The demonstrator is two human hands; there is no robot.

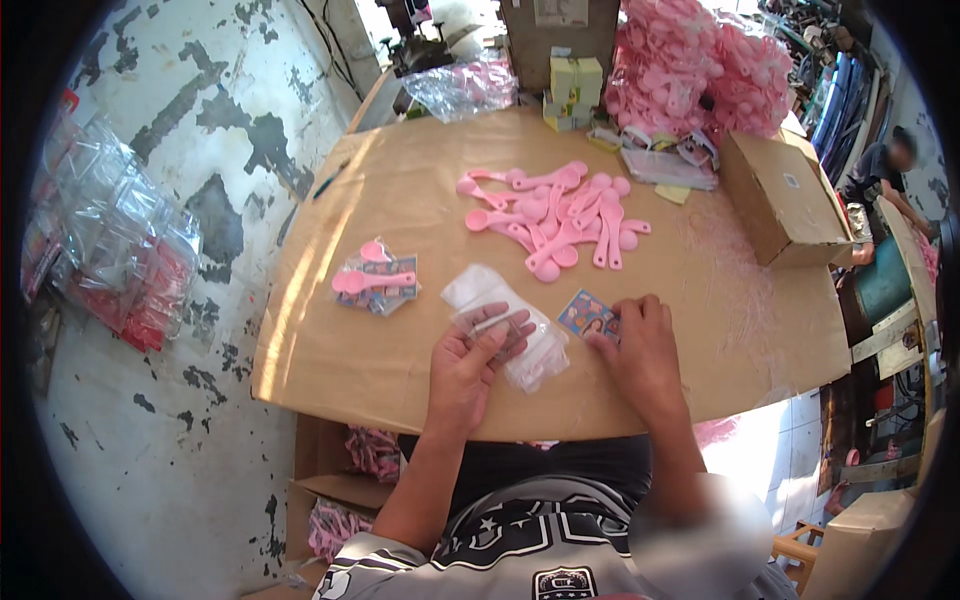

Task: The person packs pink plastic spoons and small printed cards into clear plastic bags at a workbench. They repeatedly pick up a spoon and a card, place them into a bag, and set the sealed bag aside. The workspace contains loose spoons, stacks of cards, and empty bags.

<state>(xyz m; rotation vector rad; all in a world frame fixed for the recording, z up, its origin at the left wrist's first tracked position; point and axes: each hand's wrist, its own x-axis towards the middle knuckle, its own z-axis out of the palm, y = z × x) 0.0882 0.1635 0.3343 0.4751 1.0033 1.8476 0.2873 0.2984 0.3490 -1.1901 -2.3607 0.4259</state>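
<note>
My left hand (465, 365) is closed, palm partly up, with its thumb and fingers on a clear plastic bag (508, 328). Beneath it on the table lies a stack of clear plastic bags (472, 287). My right hand (645, 350) bends over a blue printed card (580, 311), gripping its near right corner between thumb and fingers; whether there are more cards under it is hidden. To the left, pink spoons (375, 281) lie with a blue card and clear plastic. A loose pile of pink measuring spoons (545, 210) spreads beyond both hands.
A cardboard box (785, 200) stands at the right of the brown-covered table (330, 370). Large bundles of pink spoons (665, 70) and a yellow-green box (575, 85) are at the back. A dark pen (325, 185) lies far left. Another person (885, 175) sits beyond the right edge.
</note>
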